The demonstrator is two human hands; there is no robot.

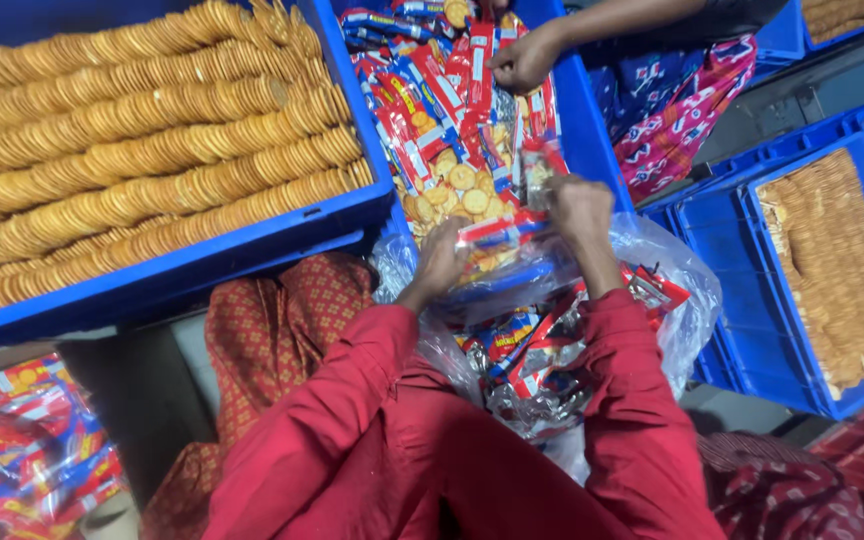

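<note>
My left hand (441,258) and my right hand (579,205) both grip a red, white and blue biscuit packet (500,230), held over the near edge of a blue crate (580,120). That crate holds loose round biscuits (457,183) and several packets (422,95) of the same kind. Both of my arms wear red sleeves. Below my hands, a clear plastic bag (672,300) in my lap is filled with torn, empty wrappers (532,365). Another person's hand (524,58) reaches into the crate from the far side.
A large blue crate (162,270) at the left holds long rows of round biscuits. Blue crates at the right (752,320) hold more biscuits. More red and blue wrappers (22,450) lie at the lower left. The other person's patterned cloth (682,110) is at the top right.
</note>
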